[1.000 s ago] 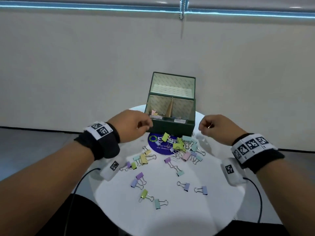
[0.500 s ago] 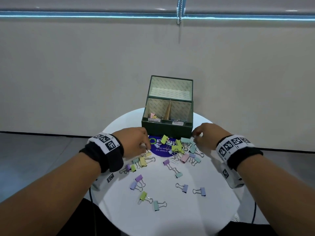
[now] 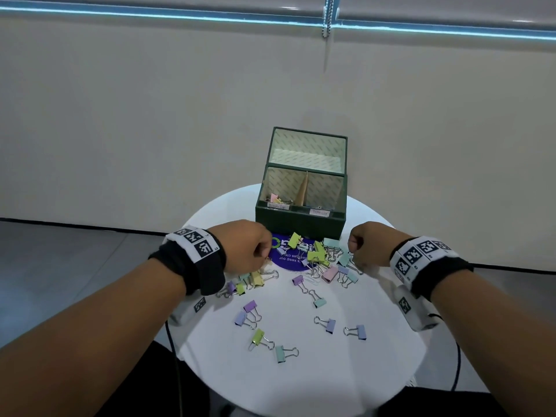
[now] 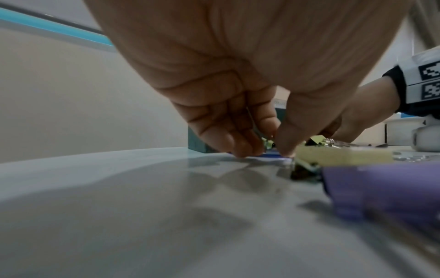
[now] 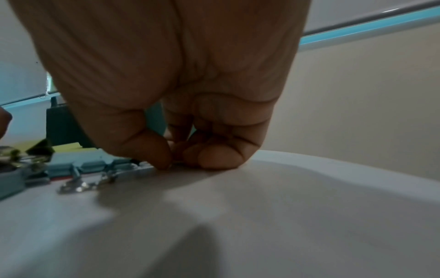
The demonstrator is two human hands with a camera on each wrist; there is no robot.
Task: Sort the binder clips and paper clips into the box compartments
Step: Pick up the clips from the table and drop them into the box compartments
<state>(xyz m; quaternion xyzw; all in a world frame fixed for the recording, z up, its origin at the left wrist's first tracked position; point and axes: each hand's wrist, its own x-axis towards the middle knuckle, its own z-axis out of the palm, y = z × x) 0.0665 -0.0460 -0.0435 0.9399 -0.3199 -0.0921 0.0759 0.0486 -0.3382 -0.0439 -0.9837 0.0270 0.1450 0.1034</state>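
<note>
Both hands down on the table (image 3: 301, 380) at once, one per side of the pile, so I can feed 2 compartments w/o crossing arms. My left hand (image 3: 245, 246) sits at the left edge of the purple disc (image 3: 288, 261); in the left wrist view thumb & fingertips (image 4: 243, 148) are curled together, tips down at the disc's rim, pinching at smth thin. Can't tell what, or if I've got it yet. My right hand (image 3: 371, 246) is by the box's front right corner, fingers curled tight, thumb and forefinger pressed to the tabletop next to the teal binder clips (image 5: 95, 163). Whatever's under them is too small to see, maybe a paper clip; can't tell if it's held.

The green box (image 3: 301, 224) stands at the far side of the table, lid up, so drops are a short reach. Its left compartment (image 3: 281, 194) already has a few binder clips; the right one (image 3: 325, 194) looks nearly bare. Most binder clips (image 3: 319, 257) are still heaped on & round the disc just in front of the box, others scattered nearer me (image 3: 255, 338). Lots left, I'd say early on.
</note>
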